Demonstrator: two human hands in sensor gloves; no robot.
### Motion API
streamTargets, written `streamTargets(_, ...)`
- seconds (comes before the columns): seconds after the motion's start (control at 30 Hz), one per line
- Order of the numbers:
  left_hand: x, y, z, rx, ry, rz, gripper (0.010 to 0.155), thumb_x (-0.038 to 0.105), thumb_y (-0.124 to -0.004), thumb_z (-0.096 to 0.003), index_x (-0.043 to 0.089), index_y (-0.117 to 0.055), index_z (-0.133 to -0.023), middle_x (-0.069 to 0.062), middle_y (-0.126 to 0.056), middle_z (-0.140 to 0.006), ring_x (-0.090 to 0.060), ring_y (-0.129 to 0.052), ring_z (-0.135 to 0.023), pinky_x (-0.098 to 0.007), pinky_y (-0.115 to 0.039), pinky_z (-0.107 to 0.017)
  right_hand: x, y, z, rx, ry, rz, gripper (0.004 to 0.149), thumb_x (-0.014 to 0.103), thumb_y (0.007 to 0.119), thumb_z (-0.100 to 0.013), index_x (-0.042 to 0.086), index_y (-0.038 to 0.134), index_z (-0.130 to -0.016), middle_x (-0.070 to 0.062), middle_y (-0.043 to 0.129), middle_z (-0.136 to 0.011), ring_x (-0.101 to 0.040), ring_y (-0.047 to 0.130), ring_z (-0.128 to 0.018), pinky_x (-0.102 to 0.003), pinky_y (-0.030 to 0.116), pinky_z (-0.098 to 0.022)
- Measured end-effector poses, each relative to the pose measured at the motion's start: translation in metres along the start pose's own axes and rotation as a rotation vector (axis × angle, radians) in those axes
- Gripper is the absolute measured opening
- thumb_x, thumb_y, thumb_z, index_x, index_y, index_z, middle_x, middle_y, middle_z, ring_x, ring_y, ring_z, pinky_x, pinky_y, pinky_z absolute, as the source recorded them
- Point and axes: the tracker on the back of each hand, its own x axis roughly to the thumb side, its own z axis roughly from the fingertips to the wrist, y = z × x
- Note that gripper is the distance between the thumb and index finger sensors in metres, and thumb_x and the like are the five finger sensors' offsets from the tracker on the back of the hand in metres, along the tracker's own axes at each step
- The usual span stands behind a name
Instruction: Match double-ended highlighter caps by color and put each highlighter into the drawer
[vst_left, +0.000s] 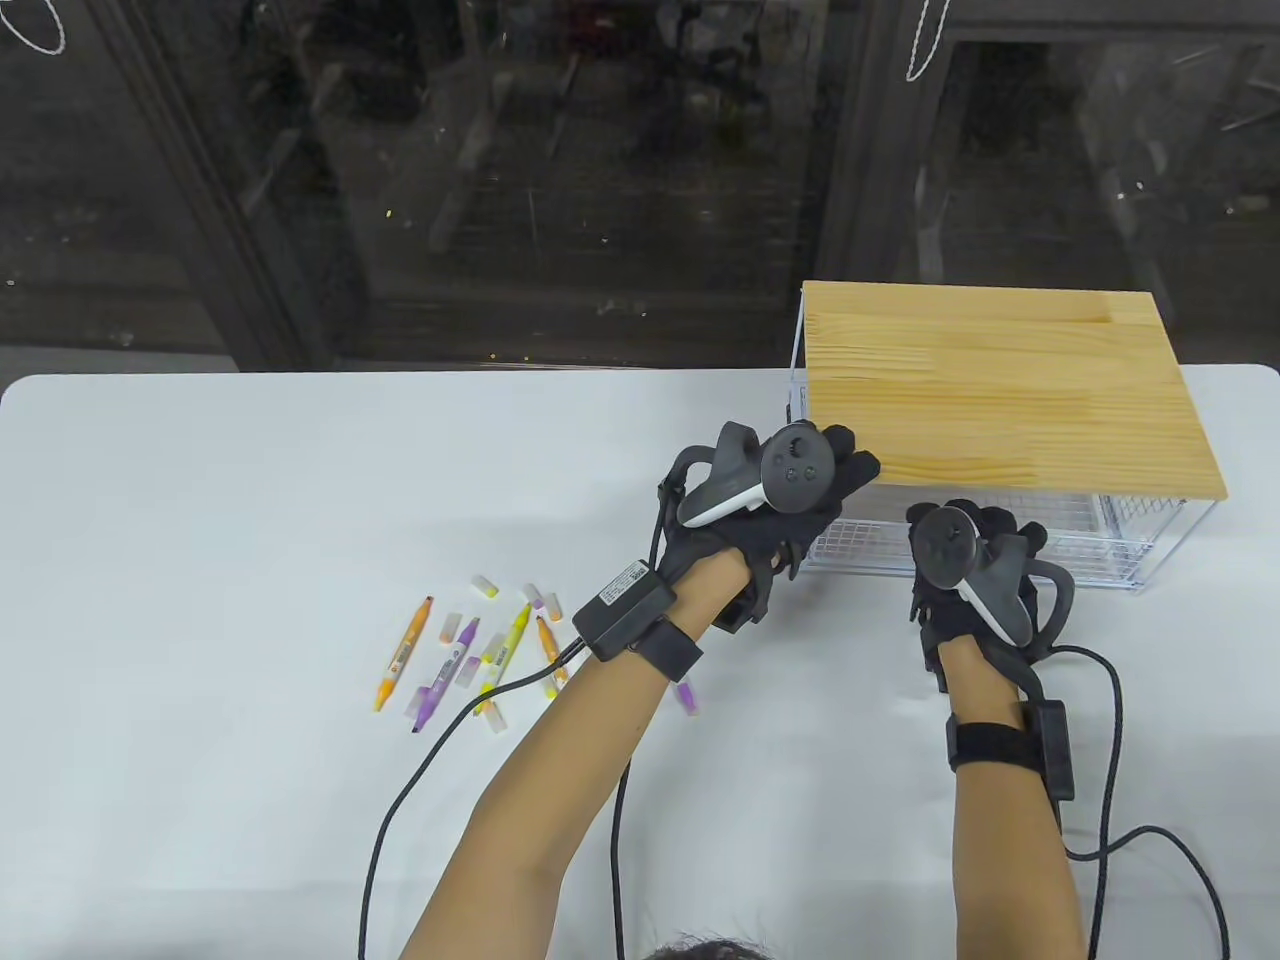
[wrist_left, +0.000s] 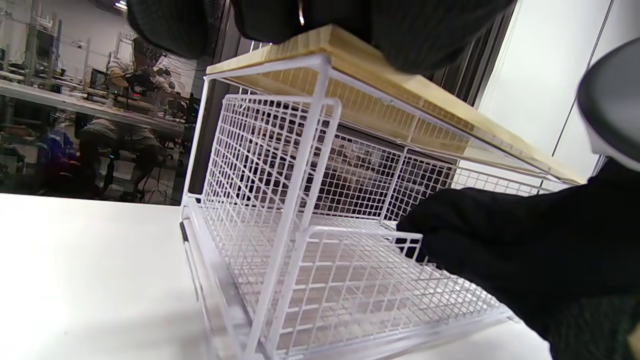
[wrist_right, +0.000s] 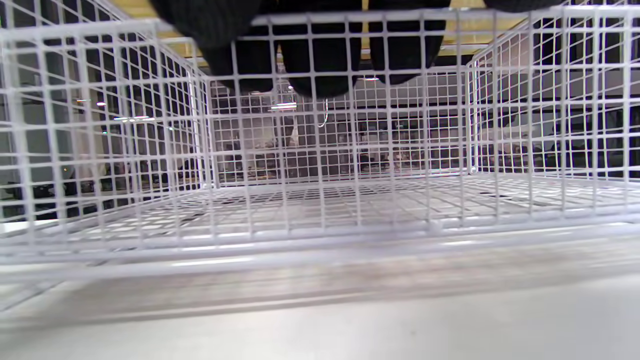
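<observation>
Right hand (vst_left: 965, 560) hooks its fingers over the front rim of the wire drawer (vst_left: 1010, 555), right of centre. Left hand (vst_left: 770, 490) presses flat on the wooden top (vst_left: 1000, 385). Highlighters (vst_left: 470, 655) and loose caps lie lower left, well apart.

White table (vst_left: 200, 480) with rounded corners; beyond its far edge, dark glass panels (vst_left: 560, 170) in dark frames, showing dim reflections. Two white cord loops (vst_left: 925, 45) hang at the top of the table view. Left wrist view: workbenches (wrist_left: 75, 102) with seated people in the background, pale wall (wrist_left: 540, 75) at right.
</observation>
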Motion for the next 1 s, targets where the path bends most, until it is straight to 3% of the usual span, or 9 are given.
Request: streamTargets(1.0, 0.012, 0.001, -0.003, -0.033, 0.064, -0.063, 0.057, 0.042, -0.073, -0.0429, 0.048, -0.063, -0.099, 0.012, -0.059, -0.113, -0.023, -0.052, -0.108, -0.048, -0.064, -0.071, -0.010, -0.015, 0.035, 0.074, -0.054, -0.030, 0.041, 0.036, 0.066, -0.047, 0.042, 0.089, -0.080, 0.000, 0.088, -0.091, -0.046, 0.075, -0.083, -0.073, 0.049, -0.054)
